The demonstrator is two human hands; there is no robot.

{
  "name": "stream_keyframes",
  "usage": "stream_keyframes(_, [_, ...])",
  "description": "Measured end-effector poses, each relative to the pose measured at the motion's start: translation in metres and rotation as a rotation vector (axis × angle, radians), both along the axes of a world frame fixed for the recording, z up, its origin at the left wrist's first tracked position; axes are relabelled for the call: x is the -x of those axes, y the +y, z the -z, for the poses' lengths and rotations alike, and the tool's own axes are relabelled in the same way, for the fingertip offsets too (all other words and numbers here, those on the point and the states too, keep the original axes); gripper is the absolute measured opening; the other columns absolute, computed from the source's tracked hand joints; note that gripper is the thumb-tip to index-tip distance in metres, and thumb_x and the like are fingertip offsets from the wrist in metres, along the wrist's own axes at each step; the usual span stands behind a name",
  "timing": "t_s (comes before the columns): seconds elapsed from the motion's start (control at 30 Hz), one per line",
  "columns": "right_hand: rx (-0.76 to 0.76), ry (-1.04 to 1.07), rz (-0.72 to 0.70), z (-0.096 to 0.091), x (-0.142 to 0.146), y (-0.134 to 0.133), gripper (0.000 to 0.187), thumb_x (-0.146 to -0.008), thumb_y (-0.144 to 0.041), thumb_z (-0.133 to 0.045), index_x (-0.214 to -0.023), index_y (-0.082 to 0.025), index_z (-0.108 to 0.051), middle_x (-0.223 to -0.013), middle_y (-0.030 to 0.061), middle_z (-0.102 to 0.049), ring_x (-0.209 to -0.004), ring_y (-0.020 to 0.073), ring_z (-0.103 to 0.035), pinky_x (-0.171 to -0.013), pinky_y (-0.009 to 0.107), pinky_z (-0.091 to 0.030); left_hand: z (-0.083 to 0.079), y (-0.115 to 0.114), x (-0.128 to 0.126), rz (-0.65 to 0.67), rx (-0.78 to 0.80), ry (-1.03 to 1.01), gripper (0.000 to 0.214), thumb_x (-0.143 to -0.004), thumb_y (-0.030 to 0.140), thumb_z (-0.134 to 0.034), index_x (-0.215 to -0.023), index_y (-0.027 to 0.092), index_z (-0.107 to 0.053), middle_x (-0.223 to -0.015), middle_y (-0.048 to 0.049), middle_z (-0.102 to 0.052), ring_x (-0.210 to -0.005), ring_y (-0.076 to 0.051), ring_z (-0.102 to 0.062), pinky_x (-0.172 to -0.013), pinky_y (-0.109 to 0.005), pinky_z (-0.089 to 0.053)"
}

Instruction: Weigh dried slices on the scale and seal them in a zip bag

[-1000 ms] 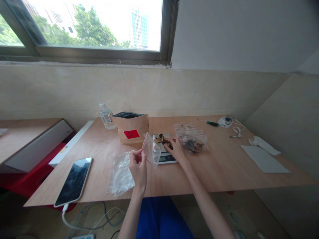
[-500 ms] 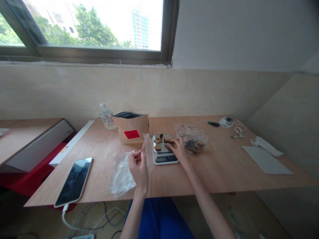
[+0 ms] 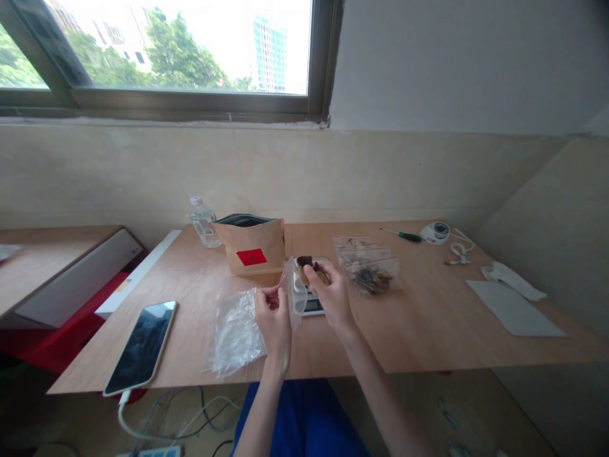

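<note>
Wooden tabletop (image 3: 419, 324) beneath a window. Item: clear zip bag (image 3: 295, 295), upright, long axis vertical, pinched at its edge by the narrow left grip (image 3: 273, 324). Item: dark chunks (image 3: 311, 270), held in the right grip (image 3: 333, 298), just right of the bag, above a kitchen scale (image 3: 314, 307).

On the surface (image 3: 419, 317), the scale (image 3: 313, 307) sits in the middle, with a paper bag (image 3: 252, 247) behind it and a water bottle (image 3: 203, 222) left of that. Zip bags (image 3: 367, 270) lie to the scale's right, a screwdriver (image 3: 409, 237) behind them; a plastic bag (image 3: 235, 333) and a phone (image 3: 140, 339) lie to its left, nearer me.
</note>
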State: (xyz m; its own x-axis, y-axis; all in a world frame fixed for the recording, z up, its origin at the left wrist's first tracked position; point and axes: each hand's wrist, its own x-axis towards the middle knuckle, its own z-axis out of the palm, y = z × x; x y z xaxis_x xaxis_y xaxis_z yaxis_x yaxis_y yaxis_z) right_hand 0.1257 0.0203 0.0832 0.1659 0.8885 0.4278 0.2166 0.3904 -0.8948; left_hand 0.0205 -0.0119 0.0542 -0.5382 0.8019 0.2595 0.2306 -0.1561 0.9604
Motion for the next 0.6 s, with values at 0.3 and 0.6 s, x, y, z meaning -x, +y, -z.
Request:
stream_keyframes(0.3, [-0.082,-0.336,-0.052,0.01,0.009,-0.007,0.015,-0.08,-0.027,-0.064,-0.094,-0.021,-0.065,-0.098,0.0058,-0.052,-0.094,0.0188,-0.059,-0.088,0.033,-0.049,-0.007,-0.007,-0.01,0.006,-0.032,-0.333,0.013,-0.086,0.032,-0.049,-0.086,0.02,-0.045,-0.134,-0.0142,-0.046,-0.124,-0.022,-0.046,-0.101,-0.043,-0.036])
stream_keyframes(0.6, [-0.08,-0.612,-0.458,-0.01,0.013,-0.016,0.022,-0.084,-0.016,-0.058,-0.105,-0.02,-0.061,-0.108,0.0063,-0.054,-0.094,0.0167,-0.06,-0.086,0.033,-0.05,-0.002,-0.005,-0.004,-0.067,0.059,-0.334,0.018,-0.086,0.037,-0.05,-0.086,0.019,-0.046,-0.117,-0.0119,-0.056,-0.107,-0.022,-0.056,-0.088,-0.038,-0.045])
